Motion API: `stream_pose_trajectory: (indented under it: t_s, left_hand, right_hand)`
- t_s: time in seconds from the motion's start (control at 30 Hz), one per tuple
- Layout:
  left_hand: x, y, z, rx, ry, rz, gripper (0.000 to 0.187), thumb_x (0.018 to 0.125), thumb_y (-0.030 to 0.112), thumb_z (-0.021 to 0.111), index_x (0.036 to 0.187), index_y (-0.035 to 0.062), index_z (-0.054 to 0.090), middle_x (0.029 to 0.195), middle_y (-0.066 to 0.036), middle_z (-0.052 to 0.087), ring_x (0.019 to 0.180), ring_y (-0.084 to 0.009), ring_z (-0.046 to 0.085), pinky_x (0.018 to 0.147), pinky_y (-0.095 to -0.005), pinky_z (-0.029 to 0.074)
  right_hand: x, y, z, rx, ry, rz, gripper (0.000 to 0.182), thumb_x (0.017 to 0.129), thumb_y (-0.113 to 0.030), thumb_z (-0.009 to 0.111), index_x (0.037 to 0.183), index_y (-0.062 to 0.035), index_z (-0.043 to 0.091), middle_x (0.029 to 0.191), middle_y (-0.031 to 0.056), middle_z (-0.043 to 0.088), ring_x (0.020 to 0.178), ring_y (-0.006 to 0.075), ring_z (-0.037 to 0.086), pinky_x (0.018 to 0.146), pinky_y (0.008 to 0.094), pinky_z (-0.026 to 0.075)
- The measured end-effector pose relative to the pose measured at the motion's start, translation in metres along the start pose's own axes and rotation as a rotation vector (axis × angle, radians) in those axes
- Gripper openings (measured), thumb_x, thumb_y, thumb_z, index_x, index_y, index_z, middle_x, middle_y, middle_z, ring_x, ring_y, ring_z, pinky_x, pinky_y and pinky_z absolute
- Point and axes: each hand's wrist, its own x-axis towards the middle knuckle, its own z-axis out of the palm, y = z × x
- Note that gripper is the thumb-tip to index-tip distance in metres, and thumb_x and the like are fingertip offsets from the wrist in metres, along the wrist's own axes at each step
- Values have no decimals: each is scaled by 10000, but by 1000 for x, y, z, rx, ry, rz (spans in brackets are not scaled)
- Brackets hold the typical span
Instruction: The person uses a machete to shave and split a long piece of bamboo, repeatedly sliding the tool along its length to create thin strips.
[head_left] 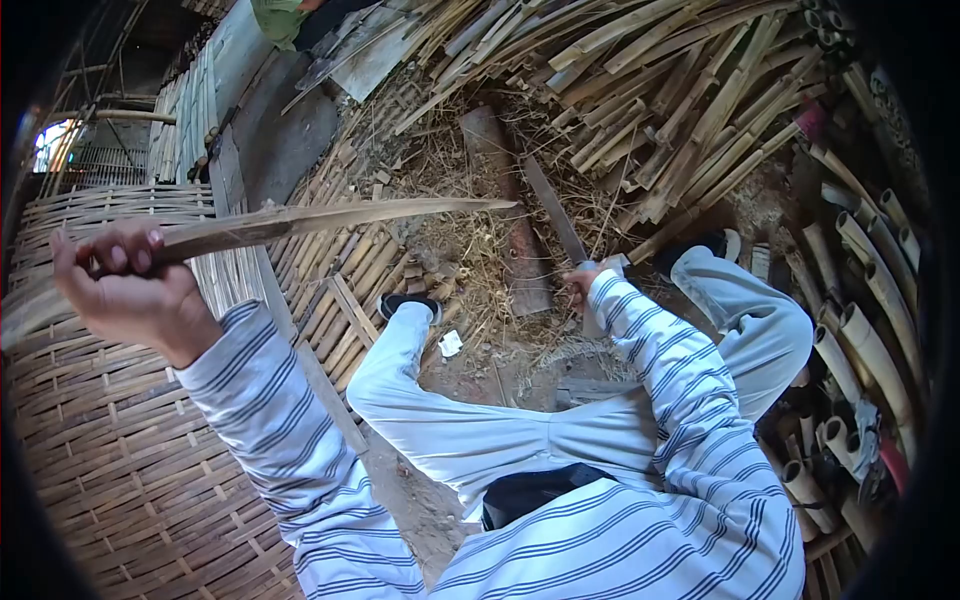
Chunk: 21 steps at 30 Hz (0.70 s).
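Note:
My left hand point(135, 285) is raised at the left, its fingers wrapped round a split bamboo strip point(330, 217). The strip stretches rightward to a thin tip above the wooden block on the ground. Low in front of me, my right hand point(585, 284) is closed on the handle of a machete point(553, 208), whose long blade points up and away. The blade lies just right of the wooden block point(500, 190), apart from the strip's tip as far as I can see. Shavings point(455, 235) lie around the block.
A woven bamboo mat point(130, 440) spreads over the left side. Piles of split bamboo point(690, 100) fill the far right, and cut bamboo tubes point(870, 340) line the right edge. Bamboo slats point(345, 260) lie beyond my left foot. A white scrap point(450, 344) rests on the ground.

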Motion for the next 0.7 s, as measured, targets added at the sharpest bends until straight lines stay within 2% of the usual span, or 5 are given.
stream_pose_trajectory:
  t_s: [0.1,0.2,0.3,0.37,0.7]
  left_hand:
    - [-3,-4,0,2,-37,6,400,839,263,603,578,143,325,492,23,272,421,-82,291,426,-256,310]
    - [7,-13,-10,-36,-166,12,389,850,264,611,593,142,346,508,31,278,454,-73,305,467,-244,304]
    - [11,-15,-8,-37,-148,-10,370,865,257,612,624,131,362,543,13,298,494,-98,298,504,-257,288]
    - [13,-16,-9,-51,-183,-36,355,871,258,610,642,131,371,551,16,309,500,-95,300,512,-255,290]
    - [11,-22,1,33,-31,68,386,772,160,613,581,176,278,477,37,249,435,-72,271,428,-239,278]
  right_hand:
    - [28,16,-6,-425,28,-6,277,812,-302,644,723,-46,588,554,67,525,479,230,559,474,407,451]
    - [-36,6,18,-1004,525,-697,311,838,-349,611,881,-43,575,642,88,562,519,230,561,507,371,461]
    - [-21,-2,45,-507,180,-893,259,862,-279,603,967,-53,533,723,102,564,630,199,585,500,296,458]
    - [-73,-32,65,-222,-162,-614,187,869,-155,606,985,-51,503,696,75,535,660,170,568,483,249,437]
    - [-135,-59,109,-694,35,-550,523,936,-468,388,907,9,599,608,209,594,602,335,635,571,419,504]
